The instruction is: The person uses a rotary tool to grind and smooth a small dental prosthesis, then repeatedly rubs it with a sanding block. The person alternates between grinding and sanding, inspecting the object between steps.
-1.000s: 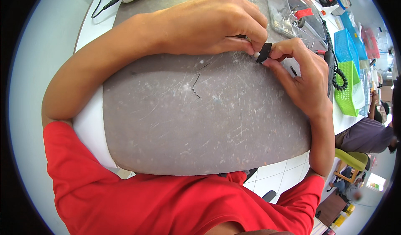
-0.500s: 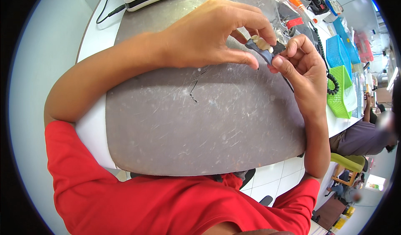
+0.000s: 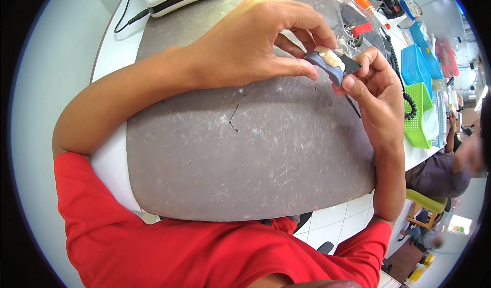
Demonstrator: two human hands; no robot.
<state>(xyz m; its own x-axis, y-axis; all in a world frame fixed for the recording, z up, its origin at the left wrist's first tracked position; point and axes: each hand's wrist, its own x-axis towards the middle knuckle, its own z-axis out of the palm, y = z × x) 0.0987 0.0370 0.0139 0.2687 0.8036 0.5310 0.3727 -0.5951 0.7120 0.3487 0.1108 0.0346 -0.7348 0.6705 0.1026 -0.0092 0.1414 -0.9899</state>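
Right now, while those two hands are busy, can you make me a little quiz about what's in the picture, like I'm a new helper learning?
1. Pick one: what colour are the tooth-shaped pieces on the curved blue-grey piece?
A. Green
B. Cream
C. Red

2. True or false: the right hand is gripping the curved blue-grey piece.

3. Fill in the missing word: the person's shirt is ____.

Key:
1. B, cream.
2. True; its thumb is on the piece's right end.
3. Red.
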